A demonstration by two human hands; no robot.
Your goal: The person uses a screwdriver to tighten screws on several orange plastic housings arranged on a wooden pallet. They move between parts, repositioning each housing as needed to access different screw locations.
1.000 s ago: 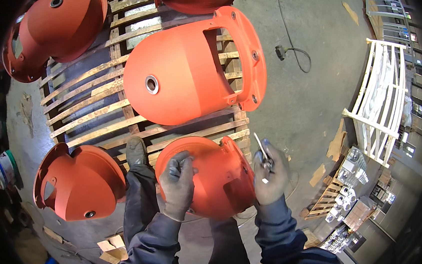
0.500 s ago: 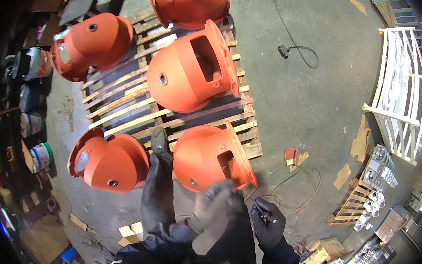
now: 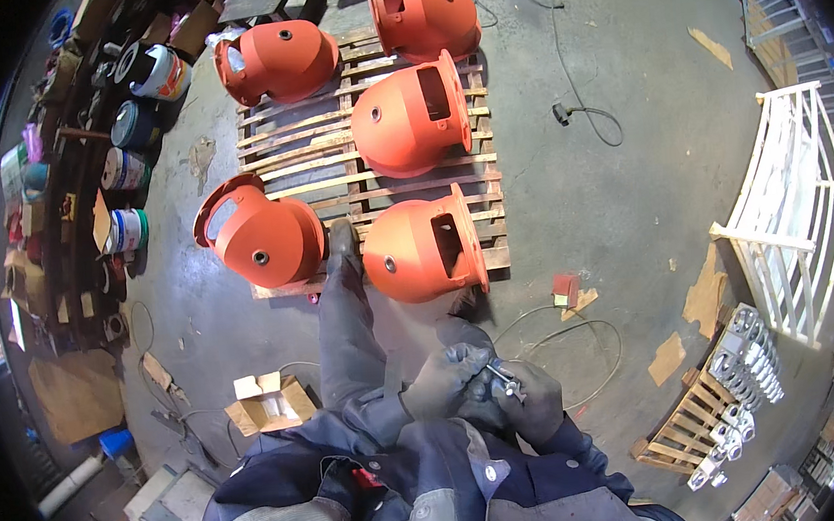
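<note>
Gripping sm metal pc (image 3: 503,379) w/ R hand (image 3: 532,393), fingers closed; L hand (image 3: 438,382) fingers curled, hold unclear.

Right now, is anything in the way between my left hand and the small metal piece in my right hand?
Nothing visible is. Your left hand is right beside the upper end of the small metal piece in your right hand; whether it touches the piece, I can't tell.

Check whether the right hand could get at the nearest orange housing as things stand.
Probably, by bending: the right hand holds a metal piece, but the orange housing looks unobstructed on its right.
</note>
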